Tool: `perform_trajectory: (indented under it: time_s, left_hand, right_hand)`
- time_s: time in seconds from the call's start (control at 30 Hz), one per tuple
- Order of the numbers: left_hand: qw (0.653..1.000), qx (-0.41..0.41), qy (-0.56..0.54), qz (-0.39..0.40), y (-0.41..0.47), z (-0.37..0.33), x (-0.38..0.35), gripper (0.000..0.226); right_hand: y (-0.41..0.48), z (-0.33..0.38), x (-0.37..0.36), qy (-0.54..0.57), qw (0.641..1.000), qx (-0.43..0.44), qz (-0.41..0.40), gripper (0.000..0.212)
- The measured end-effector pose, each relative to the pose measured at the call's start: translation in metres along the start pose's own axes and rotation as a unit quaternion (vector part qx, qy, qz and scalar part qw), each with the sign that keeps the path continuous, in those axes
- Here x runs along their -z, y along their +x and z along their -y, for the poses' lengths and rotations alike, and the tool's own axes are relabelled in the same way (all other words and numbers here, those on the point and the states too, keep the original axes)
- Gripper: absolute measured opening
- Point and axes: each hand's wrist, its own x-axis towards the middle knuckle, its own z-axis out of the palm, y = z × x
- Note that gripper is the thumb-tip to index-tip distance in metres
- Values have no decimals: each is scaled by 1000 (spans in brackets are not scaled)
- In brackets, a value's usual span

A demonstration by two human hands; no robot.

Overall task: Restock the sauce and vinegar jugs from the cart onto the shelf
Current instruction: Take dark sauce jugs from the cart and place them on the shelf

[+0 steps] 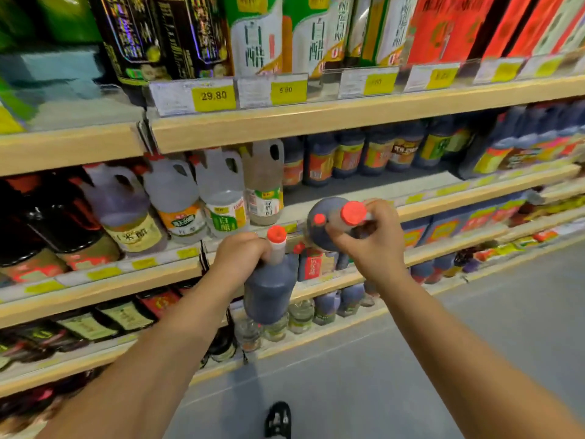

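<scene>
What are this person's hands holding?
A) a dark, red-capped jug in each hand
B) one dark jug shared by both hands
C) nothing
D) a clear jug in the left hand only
A: the left hand grips the hanging dark jug, and the right hand grips the tilted dark jug.

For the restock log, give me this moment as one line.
left hand: grips dark jug at top, upright | right hand: grips second jug, tilted | shelf: neither placed yet
</scene>
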Motion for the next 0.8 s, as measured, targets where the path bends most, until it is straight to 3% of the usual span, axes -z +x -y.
perform_trajectory:
  time_s: [0.07, 0.2, 0.5, 0.7, 0.8]
  left_hand:
    - [1000, 5, 3, 5, 10, -1, -7, 9]
    - [1000, 14, 11, 4, 34, 0, -16, 8]
    - [1000, 1, -12, -9, 60, -5, -38, 17]
    - [999, 12, -22, -38, 47, -7, -57, 14]
    - [998, 37, -19, -46, 37, -5, -66, 14]
  right_hand:
    - [13, -8, -6, 60, 998, 4, -8, 29]
    - [42, -23, -25, 122, 992, 1, -18, 40]
    - [103, -53, -67, 88, 994, -26, 62, 41]
    - [146, -53, -78, 52, 986, -99, 121, 45]
    - [150, -60, -87, 39, 976, -164, 140, 65]
